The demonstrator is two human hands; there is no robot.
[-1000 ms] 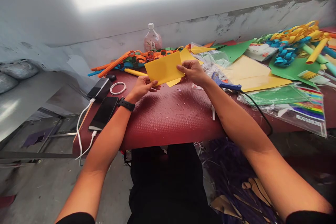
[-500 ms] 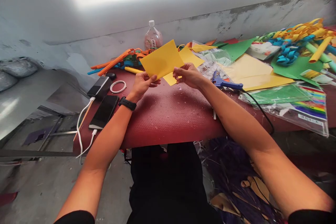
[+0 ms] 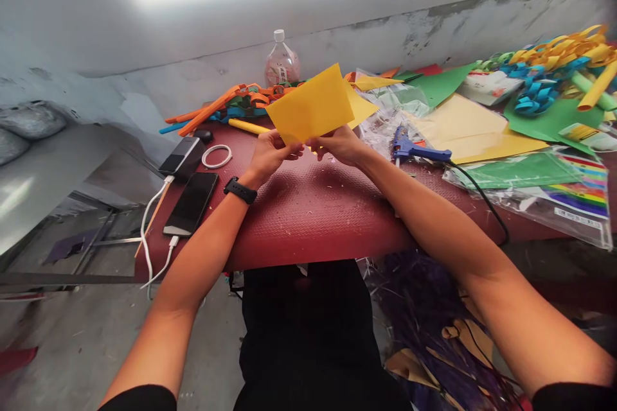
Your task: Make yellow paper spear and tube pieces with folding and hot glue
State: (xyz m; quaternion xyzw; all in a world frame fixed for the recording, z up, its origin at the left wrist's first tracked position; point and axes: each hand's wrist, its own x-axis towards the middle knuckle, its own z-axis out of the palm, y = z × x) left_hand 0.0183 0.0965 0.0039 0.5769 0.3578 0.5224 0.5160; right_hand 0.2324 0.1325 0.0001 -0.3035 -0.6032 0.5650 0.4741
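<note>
A sheet of yellow paper (image 3: 312, 104) is held up, tilted, above the red table (image 3: 313, 225). My left hand (image 3: 274, 155), with a black band on the wrist, pinches its lower left edge. My right hand (image 3: 340, 145) is closed at the lower edge further right, thumb and fingers on the paper. Behind it lies another yellow sheet (image 3: 361, 109), partly covered by the held one. To the right of my right hand sits a blue glue gun (image 3: 421, 152) with a black cord.
At the left are a phone (image 3: 191, 203), a charger block (image 3: 180, 159) and a white ring (image 3: 216, 156). A plastic bottle (image 3: 281, 64) stands behind orange paper chains (image 3: 212, 108). Coloured sheets, plastic bags and more paper chains (image 3: 535, 96) cover the right side.
The yellow paper has shifted to the right and turned slightly. My right hand has moved in left, from beside the paper onto its lower edge. My left hand keeps its hold.
</note>
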